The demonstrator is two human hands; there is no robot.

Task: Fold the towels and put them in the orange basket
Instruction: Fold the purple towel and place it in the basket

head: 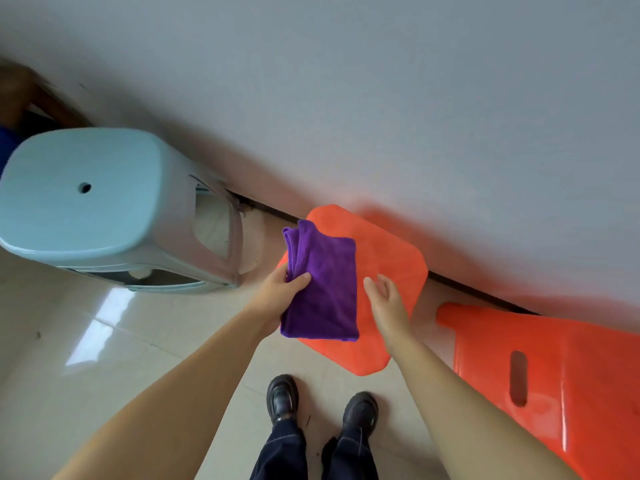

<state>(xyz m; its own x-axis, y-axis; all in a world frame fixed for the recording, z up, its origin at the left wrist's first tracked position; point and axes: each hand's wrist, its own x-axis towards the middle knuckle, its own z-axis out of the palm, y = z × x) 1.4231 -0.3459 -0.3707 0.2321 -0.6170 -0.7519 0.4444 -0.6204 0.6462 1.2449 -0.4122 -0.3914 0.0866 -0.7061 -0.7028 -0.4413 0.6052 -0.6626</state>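
Observation:
A folded purple towel [323,285] hangs in the air over an orange stool [384,258] by the wall. My left hand [280,289] grips the towel at its left edge, thumb on top. My right hand [386,299] is just right of the towel, fingers apart, palm turned toward it and not touching it. The orange basket is not clearly in view; a large orange plastic piece with a slot handle [540,375] lies at the lower right, and I cannot tell whether it is the basket.
A light blue plastic stool [104,209] stands at the left against the white wall [381,98]. Glossy beige floor tiles [104,341] lie below. My two black shoes [322,403] stand just in front of the orange stool.

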